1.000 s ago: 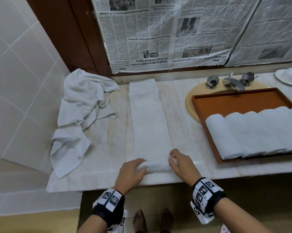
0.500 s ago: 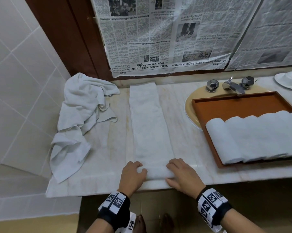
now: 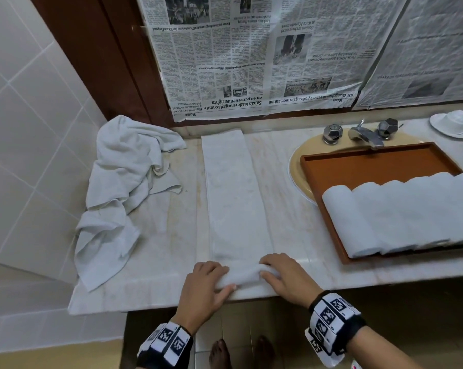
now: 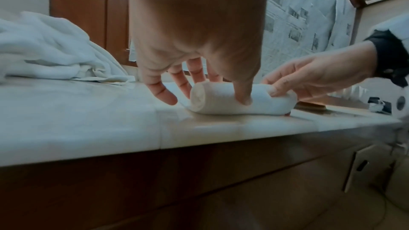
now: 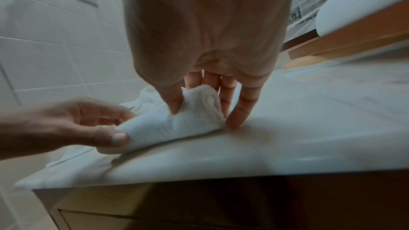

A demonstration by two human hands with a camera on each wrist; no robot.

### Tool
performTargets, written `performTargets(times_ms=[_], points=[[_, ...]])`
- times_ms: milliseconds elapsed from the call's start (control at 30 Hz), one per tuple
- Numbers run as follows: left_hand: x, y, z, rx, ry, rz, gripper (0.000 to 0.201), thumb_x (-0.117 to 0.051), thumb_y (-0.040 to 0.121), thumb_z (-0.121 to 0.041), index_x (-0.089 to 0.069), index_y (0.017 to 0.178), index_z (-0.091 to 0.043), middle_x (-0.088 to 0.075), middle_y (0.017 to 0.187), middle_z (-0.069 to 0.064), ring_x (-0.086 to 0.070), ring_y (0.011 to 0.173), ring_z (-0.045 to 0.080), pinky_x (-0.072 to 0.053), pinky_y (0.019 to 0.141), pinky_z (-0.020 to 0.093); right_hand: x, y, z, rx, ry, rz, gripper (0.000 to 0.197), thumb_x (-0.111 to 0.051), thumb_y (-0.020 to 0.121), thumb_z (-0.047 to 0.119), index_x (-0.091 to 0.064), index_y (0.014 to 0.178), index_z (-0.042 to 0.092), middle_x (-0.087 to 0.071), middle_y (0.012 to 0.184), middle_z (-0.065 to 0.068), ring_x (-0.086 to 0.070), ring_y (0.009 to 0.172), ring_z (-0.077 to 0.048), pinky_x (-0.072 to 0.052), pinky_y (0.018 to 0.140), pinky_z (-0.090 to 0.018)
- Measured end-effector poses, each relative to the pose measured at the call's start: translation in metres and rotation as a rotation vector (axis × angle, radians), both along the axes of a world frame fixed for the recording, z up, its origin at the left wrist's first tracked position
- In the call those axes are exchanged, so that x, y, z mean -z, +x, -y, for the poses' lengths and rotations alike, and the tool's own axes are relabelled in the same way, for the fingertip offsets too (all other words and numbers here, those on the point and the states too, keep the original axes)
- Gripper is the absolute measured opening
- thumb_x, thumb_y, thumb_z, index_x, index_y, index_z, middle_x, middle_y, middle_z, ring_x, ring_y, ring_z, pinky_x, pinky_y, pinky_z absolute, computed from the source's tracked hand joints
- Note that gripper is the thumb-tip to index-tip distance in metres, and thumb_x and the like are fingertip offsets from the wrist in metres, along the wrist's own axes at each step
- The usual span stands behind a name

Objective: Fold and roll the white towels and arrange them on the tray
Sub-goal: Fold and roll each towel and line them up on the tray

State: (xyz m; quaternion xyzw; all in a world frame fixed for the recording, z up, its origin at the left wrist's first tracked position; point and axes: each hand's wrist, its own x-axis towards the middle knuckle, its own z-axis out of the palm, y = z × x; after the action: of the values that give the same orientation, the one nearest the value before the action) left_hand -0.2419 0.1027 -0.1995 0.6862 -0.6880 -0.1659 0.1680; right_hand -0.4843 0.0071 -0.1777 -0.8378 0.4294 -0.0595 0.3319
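from the left, i see a crumpled pile of towels (image 3: 118,193) on the table (image 3: 169,230) against the tiled wall. next, the folded towel (image 3: 234,198) lies as a long strip, its near end wound into a small roll (image 3: 242,276) at the table's front edge. my left hand (image 3: 205,286) grips the roll's left end, thumb in front, fingers behind; my right hand (image 3: 286,276) grips the right end likewise. further right the tray (image 3: 366,166) sits partly over the sink (image 3: 298,169), holding what looks like five rolled towels (image 3: 400,214) side by side.
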Motion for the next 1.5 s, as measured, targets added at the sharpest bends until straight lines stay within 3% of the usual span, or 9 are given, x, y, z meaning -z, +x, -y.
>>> performTargets(times_ms=[333,567,667,733,867,1033,1267,1367,1500], points=[[-0.009,-0.007,0.010,-0.084,0.164,-0.176,0.062,-0.029,0.083,-0.062,-0.062,0.127,-0.034,-0.060,0.109,-0.010,-0.051,0.106,0.012,-0.040,0.088,0.023,0.003,0.001,-0.008,0.028,-0.148,0.023,0.018,-0.041,0.102,0.041,-0.053,0.111,0.030,-0.046,0.099,0.007,-0.052,0.075,-0.017,-0.050,0.070,-0.036],[-0.013,-0.001,0.017,-0.234,0.137,-0.354,0.020,-0.060,0.093,-0.043,-0.062,0.111,-0.037,-0.067,0.106,-0.015,-0.061,0.099,0.008,-0.047,0.089,0.026,0.000,0.001,-0.006,-0.087,-0.291,-0.137,0.047,-0.049,0.085,0.057,-0.061,0.116,0.023,-0.054,0.116,0.007,-0.052,0.102,-0.014,-0.053,0.077,-0.029],[-0.013,0.000,0.016,-0.253,0.113,-0.337,0.029,-0.062,0.093,-0.045,-0.057,0.120,-0.039,-0.057,0.113,-0.011,-0.057,0.100,0.009,-0.044,0.088,0.025,0.003,0.002,-0.007,-0.135,-0.271,-0.161,0.043,-0.052,0.085,0.048,-0.062,0.115,0.020,-0.056,0.113,0.004,-0.058,0.099,-0.017,-0.053,0.075,-0.028],[-0.013,-0.003,0.014,-0.240,0.076,-0.305,0.034,-0.059,0.095,-0.045,-0.056,0.129,-0.040,-0.043,0.125,-0.008,-0.053,0.100,0.008,-0.046,0.091,0.027,0.002,0.003,-0.001,-0.079,-0.146,-0.092,0.039,-0.056,0.093,0.041,-0.061,0.125,0.019,-0.054,0.119,0.004,-0.051,0.109,-0.015,-0.049,0.088,-0.028],[-0.009,-0.010,0.009,-0.125,-0.060,-0.118,0.023,-0.056,0.097,-0.042,-0.061,0.119,-0.037,-0.037,0.142,-0.008,-0.044,0.114,0.017,-0.049,0.086,0.035,0.000,0.009,0.012,-0.022,0.001,-0.032,0.040,-0.059,0.096,0.036,-0.061,0.129,0.015,-0.052,0.122,0.003,-0.044,0.116,-0.013,-0.036,0.101,-0.021],[-0.003,-0.011,0.014,-0.014,-0.001,0.015,0.055,-0.042,0.089,-0.070,-0.058,0.129,-0.036,-0.053,0.132,-0.013,-0.046,0.119,0.013,-0.047,0.086,0.034,0.001,0.011,0.020,0.061,0.091,-0.031,0.036,-0.057,0.098,0.037,-0.064,0.121,0.010,-0.048,0.118,0.000,-0.042,0.112,-0.014,-0.030,0.096,-0.017],[-0.008,-0.002,0.034,-0.056,0.159,-0.174,0.047,-0.049,0.089,-0.064,-0.063,0.127,-0.038,-0.062,0.120,-0.011,-0.053,0.110,0.013,-0.042,0.095,0.030,0.004,0.015,0.014,0.104,-0.091,-0.052,0.029,-0.045,0.103,0.032,-0.057,0.127,0.020,-0.058,0.118,0.001,-0.053,0.108,-0.021,-0.044,0.088,-0.033],[-0.006,-0.004,0.040,-0.088,0.182,-0.192,0.038,-0.054,0.095,-0.054,-0.066,0.125,-0.033,-0.063,0.119,-0.006,-0.055,0.111,0.016,-0.040,0.093,0.027,0.005,0.021,0.006,0.064,-0.303,-0.069,0.017,-0.052,0.098,0.023,-0.062,0.111,0.019,-0.061,0.102,0.001,-0.059,0.090,-0.025,-0.050,0.070,-0.036],[-0.005,-0.006,0.042,-0.140,0.193,-0.249,0.038,-0.055,0.094,-0.055,-0.068,0.119,-0.029,-0.065,0.118,-0.004,-0.058,0.110,0.015,-0.041,0.095,0.027,0.006,0.014,0.003,-0.027,-0.287,-0.050,0.042,-0.044,0.093,0.045,-0.062,0.116,0.015,-0.061,0.110,0.000,-0.058,0.098,-0.023,-0.053,0.075,-0.036]])
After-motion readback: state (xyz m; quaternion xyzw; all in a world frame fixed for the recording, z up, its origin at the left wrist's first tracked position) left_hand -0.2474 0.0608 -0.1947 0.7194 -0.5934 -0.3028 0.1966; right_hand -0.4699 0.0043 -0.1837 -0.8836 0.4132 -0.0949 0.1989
